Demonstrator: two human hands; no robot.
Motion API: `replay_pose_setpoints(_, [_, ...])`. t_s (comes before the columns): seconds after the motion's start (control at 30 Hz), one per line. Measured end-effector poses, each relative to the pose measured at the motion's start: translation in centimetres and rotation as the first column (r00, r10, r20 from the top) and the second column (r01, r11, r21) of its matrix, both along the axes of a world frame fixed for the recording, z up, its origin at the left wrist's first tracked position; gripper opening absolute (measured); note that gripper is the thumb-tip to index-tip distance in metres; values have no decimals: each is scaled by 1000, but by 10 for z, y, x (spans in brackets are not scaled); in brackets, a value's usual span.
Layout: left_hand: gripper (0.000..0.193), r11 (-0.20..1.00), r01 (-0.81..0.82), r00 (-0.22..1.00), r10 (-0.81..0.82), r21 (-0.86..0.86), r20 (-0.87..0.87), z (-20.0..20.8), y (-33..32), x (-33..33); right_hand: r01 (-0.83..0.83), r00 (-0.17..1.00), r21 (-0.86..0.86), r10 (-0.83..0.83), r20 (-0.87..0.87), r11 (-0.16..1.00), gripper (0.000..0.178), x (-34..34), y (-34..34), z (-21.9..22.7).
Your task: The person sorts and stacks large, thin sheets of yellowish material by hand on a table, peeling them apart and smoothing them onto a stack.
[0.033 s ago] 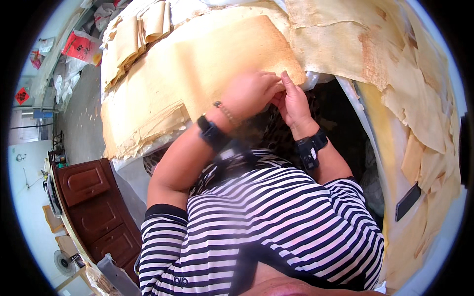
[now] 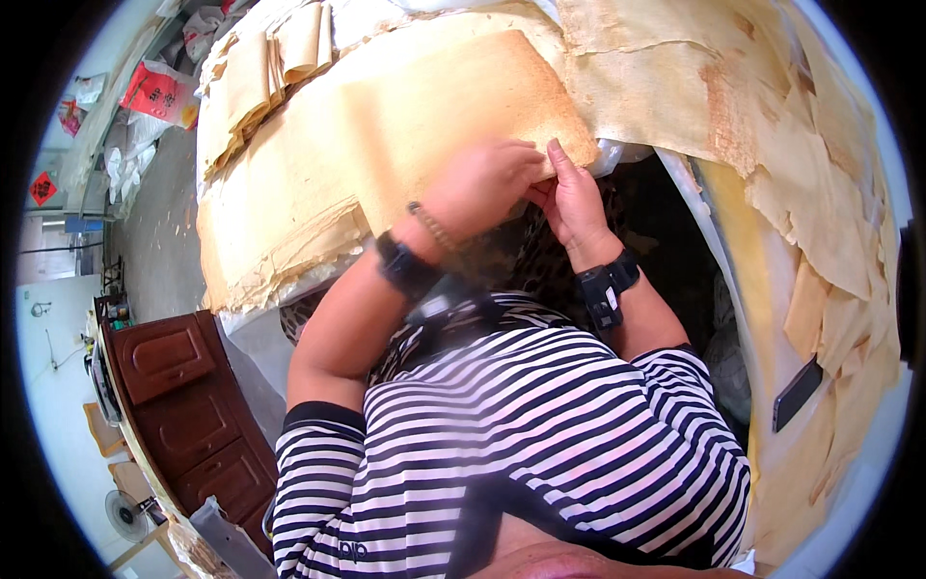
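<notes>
A wide, thin tan sheet (image 2: 434, 106), probably tofu skin, lies on a stack of similar sheets (image 2: 280, 241) in front of me. At the sheet's near right edge, my two hands meet with fingers close together. My left hand (image 2: 487, 183), blurred, reaches over the near edge with its fingers bent and closed there. Beside it, my right hand (image 2: 576, 205) is closed at the edge, thumb upright and fingers curled beneath. Exactly what the fingertips pinch is partly hidden.
Folded tan sheets (image 2: 280, 63) rest at the stack's far left. More sheets (image 2: 666, 87) cover a surface on the right, with a dark phone (image 2: 798, 396) lying there. To the left stand a brown cabinet (image 2: 183, 405) and a fan (image 2: 125, 514); a red bag (image 2: 159, 94) sits farther back.
My left hand and wrist have shifted slightly left and down along the sheet's edge. The right hand has barely moved, and the sheet lies as before.
</notes>
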State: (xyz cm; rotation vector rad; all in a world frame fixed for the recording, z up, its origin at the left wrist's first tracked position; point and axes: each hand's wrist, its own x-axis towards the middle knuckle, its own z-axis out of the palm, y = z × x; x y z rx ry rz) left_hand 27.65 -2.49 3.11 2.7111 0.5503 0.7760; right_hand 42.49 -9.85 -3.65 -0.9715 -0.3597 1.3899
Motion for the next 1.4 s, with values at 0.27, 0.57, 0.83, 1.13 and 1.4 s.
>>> replay_pose_setpoints(0.27, [17,818,-447,817,538,-362,208,21,26,-138,433,741,160,-451,498,887,41,29,49,38])
replay_pose_setpoints(0.57, [20,739,-445,709,636,-505,306,23,-4,-196,-170,102,519,-509,855,838,29,5,178,238])
replay_pose_setpoints(0.83, [23,823,-380,881,461,-421,107,52,-48,-195,-849,98,185,-195,976,495,27,-83,148,131])
replay_pose_setpoints(1.13, [56,920,-305,946,323,-246,36,61,-37,-238,-772,298,180,97,950,609,27,-13,62,56])
replay_pose_setpoints(1.4, [29,800,-284,917,388,-529,93,-7,28,-232,-510,611,13,352,709,860,36,-2,79,65])
